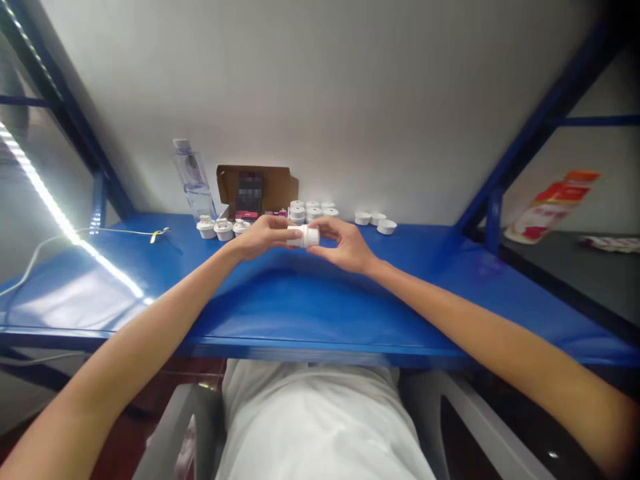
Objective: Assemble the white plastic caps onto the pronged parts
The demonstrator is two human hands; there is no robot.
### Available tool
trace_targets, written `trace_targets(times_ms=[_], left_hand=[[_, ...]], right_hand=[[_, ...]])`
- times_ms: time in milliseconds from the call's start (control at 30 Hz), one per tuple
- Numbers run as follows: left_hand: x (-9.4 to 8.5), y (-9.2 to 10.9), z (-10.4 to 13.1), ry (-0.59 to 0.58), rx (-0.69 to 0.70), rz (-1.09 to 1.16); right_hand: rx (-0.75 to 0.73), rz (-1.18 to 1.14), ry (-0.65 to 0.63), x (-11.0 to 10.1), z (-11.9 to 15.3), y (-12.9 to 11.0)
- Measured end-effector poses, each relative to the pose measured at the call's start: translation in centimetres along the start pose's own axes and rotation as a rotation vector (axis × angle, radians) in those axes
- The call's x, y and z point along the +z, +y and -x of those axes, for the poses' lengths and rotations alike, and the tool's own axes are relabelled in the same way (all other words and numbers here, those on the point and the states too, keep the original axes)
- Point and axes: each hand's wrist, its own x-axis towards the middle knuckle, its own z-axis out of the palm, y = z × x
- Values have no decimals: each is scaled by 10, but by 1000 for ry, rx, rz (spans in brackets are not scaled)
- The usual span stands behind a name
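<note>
Over the middle of the blue table, a small white cylindrical part lies sideways between my two hands. My left hand grips its left end between thumb and fingers. On the right end, my right hand closes its thumb and fingers. Behind my left hand stand several white plug-like parts in a row. Stacked white round parts sit just behind the held part. A few white round cups rest to the right, near the wall.
An open cardboard box with a dark item stands at the back, beside a clear bottle. A white cable crosses the left side. Blue frame posts flank the table. An orange-and-white bottle stands beyond the right frame.
</note>
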Motion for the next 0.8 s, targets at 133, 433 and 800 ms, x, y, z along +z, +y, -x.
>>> trace_targets(times_ms=[133,433,800], left_hand=[[0,-3,0,17,15,8],[7,4,-3,114,22,121],[22,5,1,62,198,-36]], right_hand=[[214,-111,19,4,2,2],[-135,100,110,1,2,-17],[610,-314,81,5,-5,-15]])
